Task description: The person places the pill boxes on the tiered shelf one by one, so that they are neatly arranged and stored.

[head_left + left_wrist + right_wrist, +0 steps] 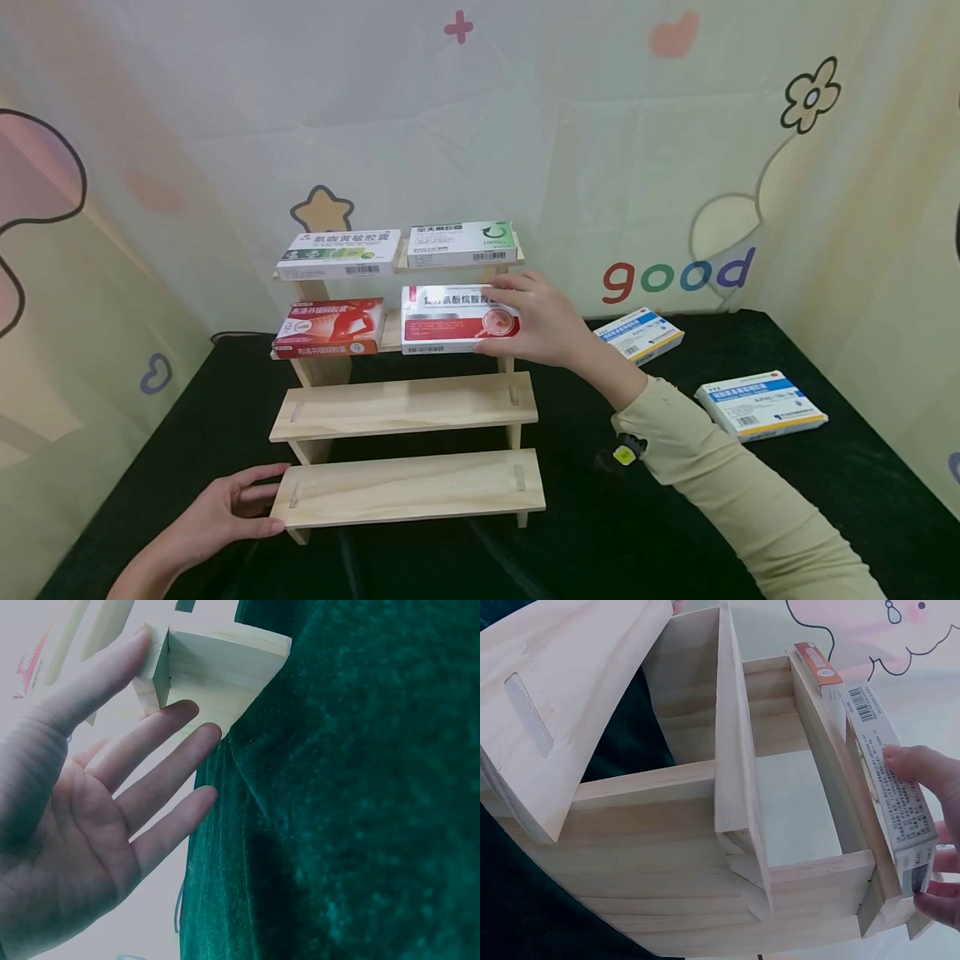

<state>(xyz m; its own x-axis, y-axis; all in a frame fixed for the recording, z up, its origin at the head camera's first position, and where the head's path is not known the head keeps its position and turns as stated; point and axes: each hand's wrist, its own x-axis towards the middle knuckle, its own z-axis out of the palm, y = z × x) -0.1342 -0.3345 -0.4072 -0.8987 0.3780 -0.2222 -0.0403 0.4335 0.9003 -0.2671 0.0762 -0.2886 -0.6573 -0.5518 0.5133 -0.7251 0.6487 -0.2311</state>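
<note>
Head view: right hand point(551, 329) pinches a red-and-white medicine carton point(442, 323) between thumb and fingers at its right end; carton sits on the second tier from the top of a four-tier wooden stand point(405, 408). Red medicine carton point(330, 327) just beside it, to the left. Top tier: green-and-white medicine carton point(341, 252) at left, white carton with a green arrow point(461, 244) at right. Left hand point(217, 512) at the bottom tier's left end, thumb at the front corner; left wrist view shows fingers fairly straight, spread wide. Two blue-and-white cartons point(761, 406) lie apart on dark green velvet cloth point(600, 533), right of the stand.
</note>
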